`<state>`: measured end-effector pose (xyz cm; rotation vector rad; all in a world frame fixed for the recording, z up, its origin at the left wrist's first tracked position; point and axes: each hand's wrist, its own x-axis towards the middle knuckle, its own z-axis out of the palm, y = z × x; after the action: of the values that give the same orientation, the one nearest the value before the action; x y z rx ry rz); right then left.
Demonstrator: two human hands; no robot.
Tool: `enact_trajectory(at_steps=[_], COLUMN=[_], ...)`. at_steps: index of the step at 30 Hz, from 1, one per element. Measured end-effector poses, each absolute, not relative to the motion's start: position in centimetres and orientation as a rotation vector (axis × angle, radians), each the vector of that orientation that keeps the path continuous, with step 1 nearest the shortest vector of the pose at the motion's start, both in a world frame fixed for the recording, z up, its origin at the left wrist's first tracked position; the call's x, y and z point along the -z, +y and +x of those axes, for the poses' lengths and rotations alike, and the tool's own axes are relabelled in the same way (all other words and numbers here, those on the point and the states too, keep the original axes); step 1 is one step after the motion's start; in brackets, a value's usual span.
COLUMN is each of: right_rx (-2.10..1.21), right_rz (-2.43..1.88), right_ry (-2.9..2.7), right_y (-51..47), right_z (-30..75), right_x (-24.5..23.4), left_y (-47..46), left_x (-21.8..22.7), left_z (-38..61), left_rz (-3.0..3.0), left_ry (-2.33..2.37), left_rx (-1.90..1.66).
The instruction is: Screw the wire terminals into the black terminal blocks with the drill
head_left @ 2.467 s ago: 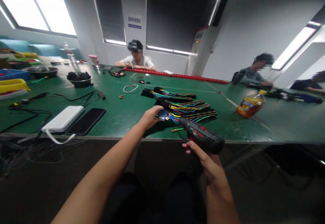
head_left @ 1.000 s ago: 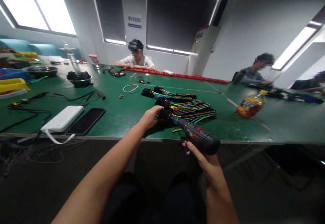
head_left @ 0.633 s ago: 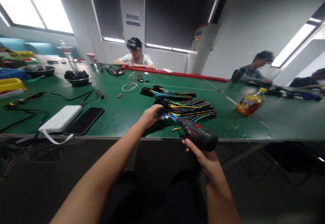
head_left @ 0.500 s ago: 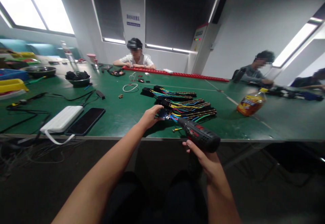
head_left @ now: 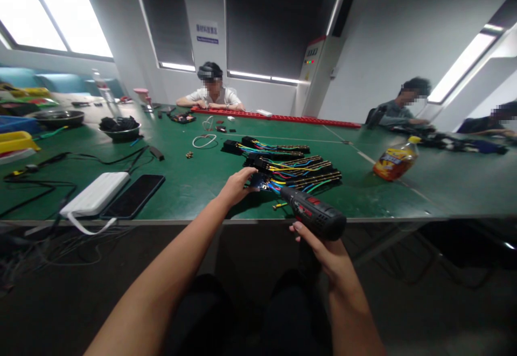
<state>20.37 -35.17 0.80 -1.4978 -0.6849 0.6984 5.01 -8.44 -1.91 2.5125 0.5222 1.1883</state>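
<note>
My right hand (head_left: 317, 245) is wrapped round the grip of a black and red power drill (head_left: 315, 213), whose nose points left. The drill's tip meets the wires at the right end of a dark block with metal terminals (head_left: 262, 182). My left hand (head_left: 239, 185) grips this block from the left, thumb on top, with some fingers hidden behind it. Beyond lie several black connector blocks (head_left: 254, 160) with coloured wires (head_left: 299, 166) running right. A short yellow wire end (head_left: 278, 206) rests on the table just below the drill's nose.
On the green table (head_left: 194, 183) stand a white power bank (head_left: 95, 193), a dark phone (head_left: 135, 196), a bowl of black parts (head_left: 120, 128) and an orange drink bottle (head_left: 396, 159). Small brass pieces (head_left: 189, 155) lie left of the blocks. A person (head_left: 214, 89) sits opposite; others sit right.
The whole view has shifted slightly, so everything appears a little farther left. My hands, the drill and the block keep the same placement relative to one another.
</note>
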Motion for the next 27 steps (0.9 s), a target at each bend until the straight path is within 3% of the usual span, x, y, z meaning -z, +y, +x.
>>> enact_trajectory(at_steps=[6, 19, 27], right_rx=[-0.595, -1.115, -1.086], right_rz=[-1.519, -1.631, -1.586], right_ry=[-0.927, -1.115, -1.307], right_y=[-34.6, -32.3, -31.1], right_z=[22.1, 26.7, 27.0], right_x=[-1.9, -9.1, -10.2], left_y=[-8.3, -8.7, -8.5], left_x=[1.7, 0.5, 0.4], left_z=[5.1, 4.8, 4.8], left_rz=[2.528, 2.637, 2.621], left_ry=[0.537, 0.771, 0.783], left_rx=[-1.212, -1.079, -1.079])
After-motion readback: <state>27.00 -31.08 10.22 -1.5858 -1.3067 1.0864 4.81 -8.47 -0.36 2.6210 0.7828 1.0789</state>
